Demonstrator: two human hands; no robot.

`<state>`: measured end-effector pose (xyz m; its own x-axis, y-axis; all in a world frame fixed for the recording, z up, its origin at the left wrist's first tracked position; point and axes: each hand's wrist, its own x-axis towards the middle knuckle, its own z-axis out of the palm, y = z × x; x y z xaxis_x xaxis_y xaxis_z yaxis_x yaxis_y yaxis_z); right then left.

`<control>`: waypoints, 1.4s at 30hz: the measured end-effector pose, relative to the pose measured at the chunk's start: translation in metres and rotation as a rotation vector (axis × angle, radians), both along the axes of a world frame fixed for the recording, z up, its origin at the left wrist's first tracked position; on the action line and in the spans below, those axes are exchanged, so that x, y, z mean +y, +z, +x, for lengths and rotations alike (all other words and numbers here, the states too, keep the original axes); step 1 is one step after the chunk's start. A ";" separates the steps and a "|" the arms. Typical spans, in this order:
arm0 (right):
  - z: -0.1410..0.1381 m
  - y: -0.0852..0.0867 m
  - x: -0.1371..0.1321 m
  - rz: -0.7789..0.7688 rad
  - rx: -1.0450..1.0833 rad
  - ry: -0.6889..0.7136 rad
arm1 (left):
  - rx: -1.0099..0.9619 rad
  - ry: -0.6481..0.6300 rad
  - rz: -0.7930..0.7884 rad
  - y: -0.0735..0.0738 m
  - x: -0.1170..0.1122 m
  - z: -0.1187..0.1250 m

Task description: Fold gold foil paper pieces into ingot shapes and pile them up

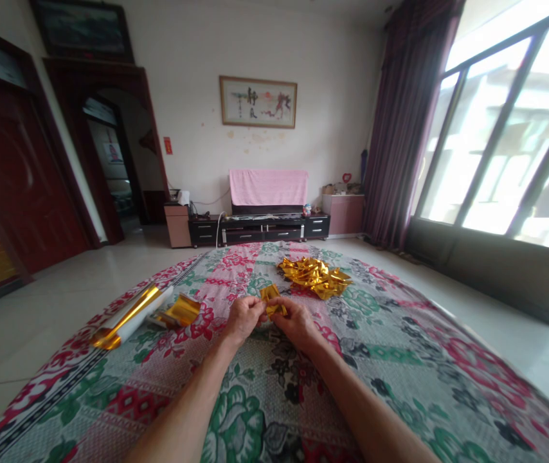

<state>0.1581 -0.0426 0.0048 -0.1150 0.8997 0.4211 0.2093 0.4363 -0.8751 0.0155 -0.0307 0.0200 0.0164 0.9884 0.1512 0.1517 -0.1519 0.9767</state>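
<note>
A small piece of gold foil paper (pixel 270 294) is pinched between my two hands, above the middle of the flowered cloth. My left hand (pixel 245 317) grips its left side with the fingertips. On the right edge, my right hand (pixel 294 321) is closed, its thumb and fingers pressed on a folded part. The fingers partly hide the folds. Just beyond my right hand lies a heap of folded gold foil pieces (pixel 314 276). Over to the left rest a roll of gold foil paper (pixel 132 318) and a curled stack of gold sheets (pixel 182 312).
A flowered cloth (pixel 236 411) covers the surface in front of me. Beyond it stands a low black cabinet (pixel 262 231) beneath a pink towel (pixel 269 186). Purple curtains (pixel 393 128) hang beside large windows at right, and a red door (pixel 24 154) is at left.
</note>
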 end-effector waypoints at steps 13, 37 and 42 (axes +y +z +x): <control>-0.001 -0.003 0.003 0.036 0.047 -0.084 | -0.040 -0.031 -0.112 0.005 -0.003 0.002; -0.005 0.003 -0.004 0.066 0.048 -0.062 | -0.034 -0.041 -0.132 0.008 -0.005 0.000; -0.003 0.011 -0.009 0.022 0.076 -0.089 | -0.003 -0.063 -0.113 0.011 -0.008 0.001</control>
